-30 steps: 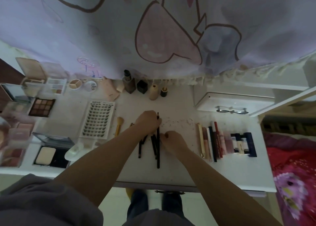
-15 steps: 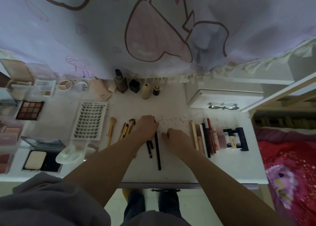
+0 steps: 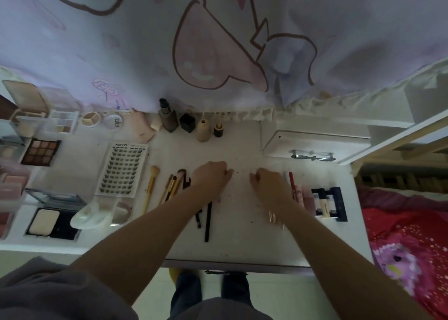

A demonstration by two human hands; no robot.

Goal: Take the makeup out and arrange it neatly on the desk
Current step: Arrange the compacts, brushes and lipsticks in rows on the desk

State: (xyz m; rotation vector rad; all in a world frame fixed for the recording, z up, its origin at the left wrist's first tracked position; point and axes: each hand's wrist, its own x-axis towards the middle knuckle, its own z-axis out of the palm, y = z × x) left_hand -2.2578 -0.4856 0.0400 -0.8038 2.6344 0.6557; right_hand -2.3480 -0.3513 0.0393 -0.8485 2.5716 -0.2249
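Makeup pencils point(image 3: 208, 220): dark, upper ends hidden under left hand point(image 3: 211, 177), near desk point(image 3: 242, 244) front edge.
Hands: both curled; right hand point(image 3: 270, 184) grip unclear.

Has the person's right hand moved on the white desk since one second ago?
Yes. The right hand has moved to the right, away from the long black pencil, and now lies beside the red lip pencil in the lipstick row.

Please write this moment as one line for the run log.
left hand: on black pencils | right hand: beside lipsticks | desk: arranging unfinished
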